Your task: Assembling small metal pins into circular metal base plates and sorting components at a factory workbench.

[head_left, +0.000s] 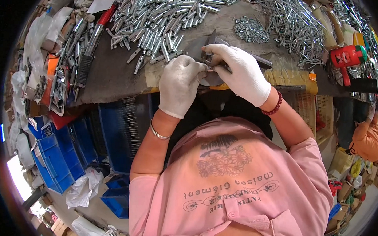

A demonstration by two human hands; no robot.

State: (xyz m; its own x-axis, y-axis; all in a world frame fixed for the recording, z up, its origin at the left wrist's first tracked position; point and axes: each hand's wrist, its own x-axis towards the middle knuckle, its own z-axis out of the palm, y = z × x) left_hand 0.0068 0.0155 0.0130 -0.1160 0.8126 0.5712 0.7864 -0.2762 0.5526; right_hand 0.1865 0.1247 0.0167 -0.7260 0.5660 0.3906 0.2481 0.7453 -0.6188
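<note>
Both my hands wear white knit gloves and meet at the bench edge. My left hand is closed in a pinch at a small metal piece, mostly hidden by the fingertips. My right hand is closed too, its thumb and fingertips bent beside that piece; exactly what they grip is hidden. Just behind the fingers stands a dark metal fixture, partly covered by my right hand. A dark bar sticks out to the right of it. Beyond my left hand lies a heap of shiny metal tubes.
Thin metal pins are heaped at the back right, near a smaller pile of short pins. A red bottle lies right. Long tools lie left. Blue crates stand below left. A person in orange is far right.
</note>
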